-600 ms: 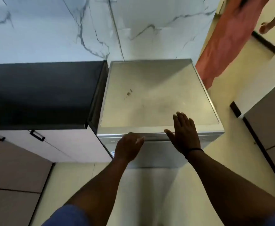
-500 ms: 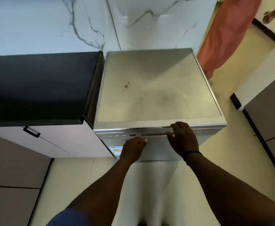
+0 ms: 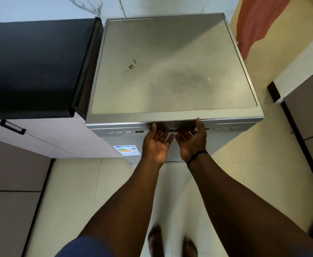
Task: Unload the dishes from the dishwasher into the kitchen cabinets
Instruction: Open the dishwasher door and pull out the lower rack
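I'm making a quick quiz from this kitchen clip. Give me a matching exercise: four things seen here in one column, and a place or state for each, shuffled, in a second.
Things:
1. dishwasher door
2. energy label
3. black countertop
4. wristband

Places or states:
A. to the left of the dishwasher
B. on the right hand
C. shut
D. stuck on the dishwasher's front, left of the left hand

Pairs: 1-C, 2-D, 3-A, 4-B

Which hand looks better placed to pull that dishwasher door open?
Neither clearly: left hand and right hand both sit palm-up, fingers hooked in the dishwasher door's handle recess.
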